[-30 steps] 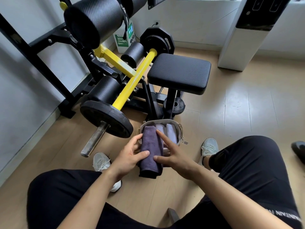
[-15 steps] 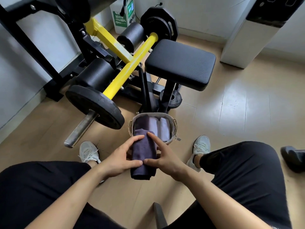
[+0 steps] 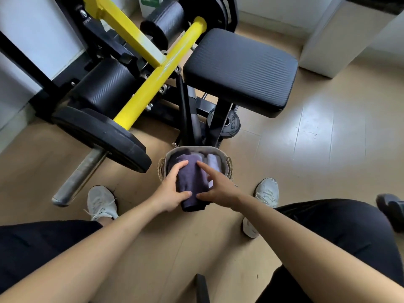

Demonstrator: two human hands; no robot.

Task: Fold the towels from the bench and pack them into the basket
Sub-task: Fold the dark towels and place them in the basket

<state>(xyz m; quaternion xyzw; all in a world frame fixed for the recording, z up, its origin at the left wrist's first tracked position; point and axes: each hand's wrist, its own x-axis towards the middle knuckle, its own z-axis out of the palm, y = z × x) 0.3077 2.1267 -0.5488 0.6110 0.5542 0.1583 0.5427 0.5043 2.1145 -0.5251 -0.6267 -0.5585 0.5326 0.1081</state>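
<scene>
Both hands held one rolled dark towel (image 3: 192, 178) over the basket (image 3: 192, 148), which stood on the floor (image 3: 306, 149) at the foot of the padded seat (image 3: 240, 71), toward 12 o'clock from the person's knees. The left hand (image 3: 170, 191) had its fingers curled over the roll's 9 o'clock edge and its thumb under the near end. The right hand (image 3: 218, 189) gripped the 3 o'clock side, forefinger laid straight along the top and thumb at the near end, probably so the roll kept its shape and did not spring open. The far end of the roll had already dipped inside the rim; the near end overhung it toward 6 o'clock. Two paler towels (image 3: 213, 162) stood packed on the basket's 3 o'clock side, so the dark one seemed aimed at the free slot at 9 o'clock. No towel showed on the seat, which suggested packing was nearly done.
</scene>
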